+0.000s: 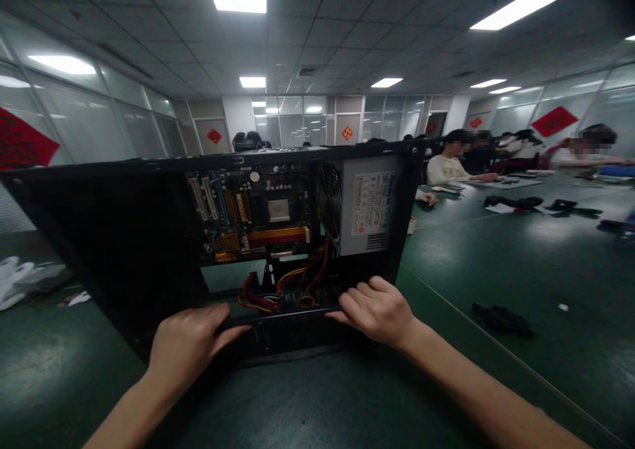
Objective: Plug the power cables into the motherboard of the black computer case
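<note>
A black computer case (114,237) stands on the green table in front of me, its open side facing me. My left hand (186,340) is closed around the case's lower front rail, left of the middle. Further right on the same rail, my right hand (378,309) grips with its fingers curled over the edge. Inside the case I see a motherboard (292,188) with a bare square processor, and a grey power supply (368,204) with a printed label. Red, yellow and black cables (260,297) hang below the board. The fingertips behind the rail are hidden.
The green table (461,257) reaches far back. A crumpled black item (502,319) and a small white scrap (563,307) lie at the right. White bags (17,277) sit at the far left. Other people (449,161) are seated along the table's far right.
</note>
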Tool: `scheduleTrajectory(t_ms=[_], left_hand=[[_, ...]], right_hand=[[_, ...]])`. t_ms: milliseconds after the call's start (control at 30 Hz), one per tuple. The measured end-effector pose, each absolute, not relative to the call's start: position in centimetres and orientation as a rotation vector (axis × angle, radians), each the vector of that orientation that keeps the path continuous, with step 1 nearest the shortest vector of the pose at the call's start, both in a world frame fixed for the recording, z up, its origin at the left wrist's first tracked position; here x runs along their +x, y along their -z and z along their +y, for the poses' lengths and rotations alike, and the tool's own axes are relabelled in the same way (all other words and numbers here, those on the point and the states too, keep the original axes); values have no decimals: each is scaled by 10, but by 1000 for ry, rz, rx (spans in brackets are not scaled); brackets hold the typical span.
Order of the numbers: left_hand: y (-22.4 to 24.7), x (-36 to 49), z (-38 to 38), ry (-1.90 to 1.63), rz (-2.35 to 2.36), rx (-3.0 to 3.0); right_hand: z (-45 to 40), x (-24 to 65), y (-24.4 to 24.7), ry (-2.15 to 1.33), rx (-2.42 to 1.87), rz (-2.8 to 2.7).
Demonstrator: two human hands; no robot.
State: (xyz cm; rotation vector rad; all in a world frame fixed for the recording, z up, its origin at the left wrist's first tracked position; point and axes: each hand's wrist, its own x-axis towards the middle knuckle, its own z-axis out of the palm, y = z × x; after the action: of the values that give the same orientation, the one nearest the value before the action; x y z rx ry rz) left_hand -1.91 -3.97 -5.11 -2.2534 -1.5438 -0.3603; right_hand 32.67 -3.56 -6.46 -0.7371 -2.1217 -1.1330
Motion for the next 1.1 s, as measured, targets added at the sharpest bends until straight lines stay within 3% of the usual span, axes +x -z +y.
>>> scheduleTrajectory(t_ms=[1100], left_hand=[[38,-13,-57,303,-1475,-2279]], right_hand=[[-44,322,63,1088,-768,-2149]])
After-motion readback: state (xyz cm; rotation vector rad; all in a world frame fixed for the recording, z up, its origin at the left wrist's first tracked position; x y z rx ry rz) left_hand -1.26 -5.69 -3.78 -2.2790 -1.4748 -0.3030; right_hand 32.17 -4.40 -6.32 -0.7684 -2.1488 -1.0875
